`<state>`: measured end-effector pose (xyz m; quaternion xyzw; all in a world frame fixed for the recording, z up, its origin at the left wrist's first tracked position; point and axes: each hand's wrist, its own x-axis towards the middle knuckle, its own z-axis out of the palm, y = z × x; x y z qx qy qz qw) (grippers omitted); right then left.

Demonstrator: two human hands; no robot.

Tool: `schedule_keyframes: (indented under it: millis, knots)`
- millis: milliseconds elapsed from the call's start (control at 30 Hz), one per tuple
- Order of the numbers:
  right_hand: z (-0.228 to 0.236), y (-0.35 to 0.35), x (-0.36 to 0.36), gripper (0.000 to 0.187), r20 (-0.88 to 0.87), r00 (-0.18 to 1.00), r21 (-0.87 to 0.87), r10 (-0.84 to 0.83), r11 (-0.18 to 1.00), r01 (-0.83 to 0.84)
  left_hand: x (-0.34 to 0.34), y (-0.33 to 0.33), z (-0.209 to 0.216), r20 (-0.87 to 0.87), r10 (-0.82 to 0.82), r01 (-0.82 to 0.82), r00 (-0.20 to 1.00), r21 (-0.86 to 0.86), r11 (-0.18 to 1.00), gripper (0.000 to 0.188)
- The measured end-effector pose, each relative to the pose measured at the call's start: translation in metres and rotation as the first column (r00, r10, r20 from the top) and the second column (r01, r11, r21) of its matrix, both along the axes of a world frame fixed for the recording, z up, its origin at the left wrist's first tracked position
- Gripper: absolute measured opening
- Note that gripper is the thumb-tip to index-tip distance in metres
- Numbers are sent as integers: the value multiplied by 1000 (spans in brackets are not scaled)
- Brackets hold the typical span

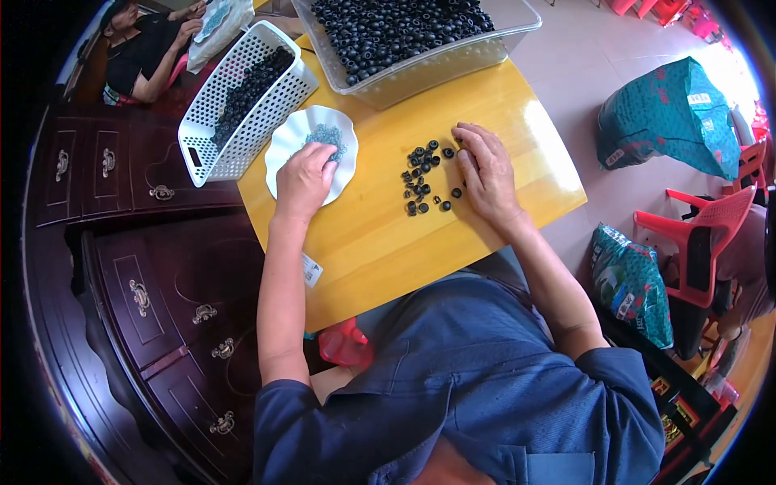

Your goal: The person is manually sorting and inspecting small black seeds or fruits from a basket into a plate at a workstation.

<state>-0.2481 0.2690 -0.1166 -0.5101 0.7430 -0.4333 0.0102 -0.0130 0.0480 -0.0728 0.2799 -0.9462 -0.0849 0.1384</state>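
Black rubber rings lie in a loose scatter on the yellow table, between your two hands.

Your right hand rests flat beside the scatter, fingers extended and touching its far edge; it grips nothing you can see. Your left hand reaches into the white scalloped dish, fingertips curled over the heap of tiny grey-blue parts; whether they have pinched any up cannot be told. Judged from the stock, most of the work remains: the clear plastic tub at the table's far end is full of black rings, and the white perforated basket holds a further batch, while only a small handful is laid out before you. Another person sits at the far left, well apart.
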Motion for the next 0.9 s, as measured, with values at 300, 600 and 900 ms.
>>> schedule_keyframes:
  millis: [300,600,900]
  knots:
    - [-6,4,-1,28,331,944,-97,-2,995,36,1,-5,-3,19,-22,22,1000,-22,1000,15]
    - [-11,7,-2,29,626,780,-159,25,983,96,0,-8,-2,-5,-81,81,997,-33,996,15]
    - [-7,8,0,28,650,759,-186,36,976,113,0,-13,-2,67,-99,101,993,-25,995,13]
